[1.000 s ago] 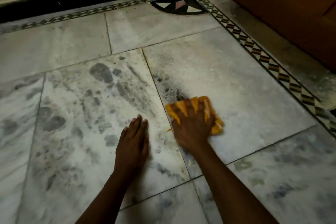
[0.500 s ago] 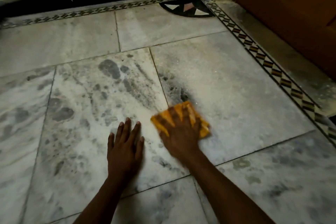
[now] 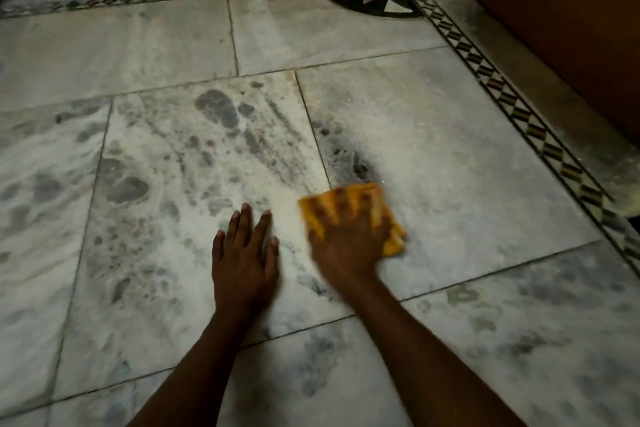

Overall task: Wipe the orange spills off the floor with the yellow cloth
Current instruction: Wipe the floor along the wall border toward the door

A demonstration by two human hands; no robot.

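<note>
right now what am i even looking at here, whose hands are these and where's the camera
The camera is worn on a person's head, looking forward and down, so the two arms reaching in from the bottom are that person's own. There is no machine here, just bare hands.

The surface is a marble floor, grey-veined tiles with a patterned border along the right and far edges. A brown door stands at the top right.

The left hand lies flat on the floor, fingers straight, holding nothing. The right hand presses a yellow cloth against the floor with spread fingers. That hand and the cloth look blurred, which fits a wiping stroke. I cannot make out any orange spill in this picture.
</note>
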